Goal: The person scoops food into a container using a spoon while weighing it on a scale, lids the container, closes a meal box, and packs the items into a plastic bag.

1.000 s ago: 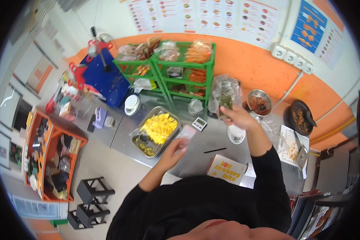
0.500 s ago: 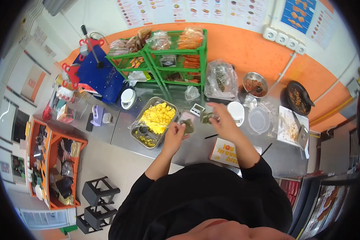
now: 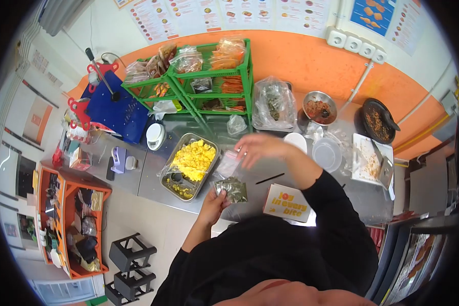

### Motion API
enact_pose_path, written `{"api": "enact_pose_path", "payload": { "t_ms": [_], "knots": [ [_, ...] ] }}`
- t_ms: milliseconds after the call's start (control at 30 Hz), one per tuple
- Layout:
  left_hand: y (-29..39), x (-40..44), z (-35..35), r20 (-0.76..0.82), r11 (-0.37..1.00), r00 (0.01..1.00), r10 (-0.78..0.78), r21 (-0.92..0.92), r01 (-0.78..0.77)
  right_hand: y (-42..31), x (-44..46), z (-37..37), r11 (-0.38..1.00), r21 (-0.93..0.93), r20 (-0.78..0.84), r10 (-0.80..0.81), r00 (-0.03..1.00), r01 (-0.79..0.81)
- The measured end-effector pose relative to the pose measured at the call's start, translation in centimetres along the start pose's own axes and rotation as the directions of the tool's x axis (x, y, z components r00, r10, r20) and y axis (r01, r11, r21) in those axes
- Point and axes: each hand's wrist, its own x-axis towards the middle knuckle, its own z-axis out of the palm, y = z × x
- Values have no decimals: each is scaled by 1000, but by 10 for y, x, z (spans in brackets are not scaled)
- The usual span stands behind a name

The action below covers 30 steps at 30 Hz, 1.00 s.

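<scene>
My left hand (image 3: 213, 206) grips a small clear plastic bag of dark green dried leaves (image 3: 233, 190) by its left edge, held low over the counter's front. My right hand (image 3: 262, 150) is slightly blurred, its fingers loosely apart and pointing down, with no packet in it. Under and beside its fingertips lie flat clear plastic bags (image 3: 227, 166); whether the fingers touch them I cannot tell. Just left of these bags stands a metal tray (image 3: 209, 176) of yellow crumbly food (image 3: 194, 159), with a dark round cup-like thing in it.
Green racks (image 3: 250, 76) of packets stand at the back. A white scale (image 3: 155, 133) sits behind the tray. To the right are a printed box (image 3: 286, 201), a black stick (image 3: 270, 178), a plastic tub (image 3: 327, 154), a metal bowl (image 3: 320, 104), a mortar (image 3: 376, 121) and a cutting board with a knife (image 3: 367, 160).
The bag of green leaves in my left hand has come closer to my body. My right hand no longer shows the green leaves it held and has moved left over the flat bags.
</scene>
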Motion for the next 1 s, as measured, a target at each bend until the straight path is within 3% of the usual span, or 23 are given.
{"api": "enact_pose_path", "payload": {
  "t_ms": [33,67,100,133,200,233,267,300,333,400,433,533,600,733,800,833,867,933,967,1000],
  "knots": [
    [-9,-1,-8,-2,999,999,-32,-3,32,3,7,-34,993,-106,-127,-72,989,59],
    [-8,-8,-7,-18,999,999,-32,-12,32,6,13,-68,979,-188,-355,-141,924,78],
    [-5,-17,-3,-46,997,997,-64,-56,61,33,24,-120,786,-616,-546,-390,742,-40],
    [-5,-25,0,-73,991,992,-98,-100,90,56,30,-174,355,-840,-542,-578,610,-410],
    [-19,-30,-11,-188,995,979,-82,-70,70,57,19,-186,140,-742,-591,-599,540,-656],
    [-25,-33,-20,-240,931,968,80,365,14,42,15,-171,141,-751,-587,-591,554,-645],
    [-33,-38,-25,-219,683,949,227,730,5,16,0,-140,512,-709,-663,-251,706,-484],
    [-38,-39,-27,-229,652,933,278,758,-9,-1,-16,-117,810,-449,-540,91,837,-378],
    [-44,-37,-33,-212,678,945,249,735,-14,-7,-30,-105,813,-426,-536,125,835,-396],
    [-31,-32,-17,-176,949,984,24,313,33,0,-64,-86,744,-429,-338,394,855,-512],
    [-24,-30,-7,-121,961,992,-41,267,73,11,-82,-80,741,-408,-339,419,842,-533],
    [0,-9,32,-4,962,991,-132,241,129,36,-142,-57,670,-442,-463,399,792,-596],
    [16,6,70,274,913,957,-98,407,-23,51,-184,-34,826,-290,-543,274,794,-484],
    [-3,33,116,451,952,880,-145,307,-1,80,-245,10,889,-93,-654,285,700,-448],
    [-13,40,122,359,628,924,-130,751,-204,92,-267,32,896,-31,-701,296,648,-443],
    [-21,42,121,366,429,929,-48,848,-312,102,-277,39,874,25,-707,358,610,-485],
    [-29,42,118,390,424,919,-65,844,-328,113,-287,46,848,85,-709,420,567,-522],
    [-36,42,114,410,286,874,262,832,-476,141,-303,50,817,136,-753,453,477,-561],
    [-33,42,112,394,303,878,272,831,-466,167,-312,47,695,-84,-908,241,341,-714],
    [-35,44,107,411,302,875,257,826,-477,185,-319,45,471,-232,-968,-25,250,-851]
  ]
}}
